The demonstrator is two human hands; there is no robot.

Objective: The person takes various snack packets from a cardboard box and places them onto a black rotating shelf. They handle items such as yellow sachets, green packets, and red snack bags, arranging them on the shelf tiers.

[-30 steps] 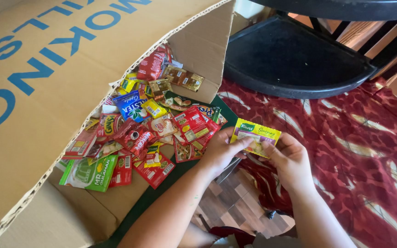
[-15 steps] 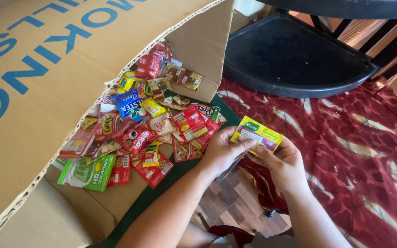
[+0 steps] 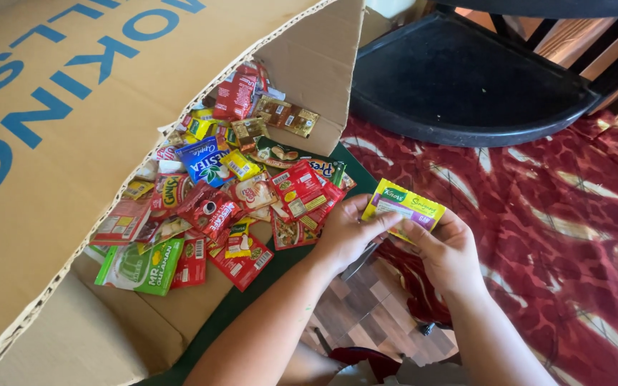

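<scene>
Head view: left hand (image 3: 345, 232) and right hand (image 3: 445, 246) pinch one yellow-green sachet (image 3: 403, 207) in a shared grip; left of it, dozens of sachets (image 3: 230, 193) heaped in one cardboard box (image 3: 309, 64).

Small yellow-and-green rectangular packet (image 3: 403, 209) at centre right; heap of red, yellow, blue and green sachets (image 3: 230, 193) centre left, inside a brown blue-lettered carton (image 3: 73, 107).

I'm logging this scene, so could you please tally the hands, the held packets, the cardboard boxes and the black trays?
Hands: 2, left hand and right hand
Yellow-green packet held in both hands: 1
Cardboard box with a heap of loose sachets, too overlapped to count: 1
Black tray: 1
Total: 5
</scene>
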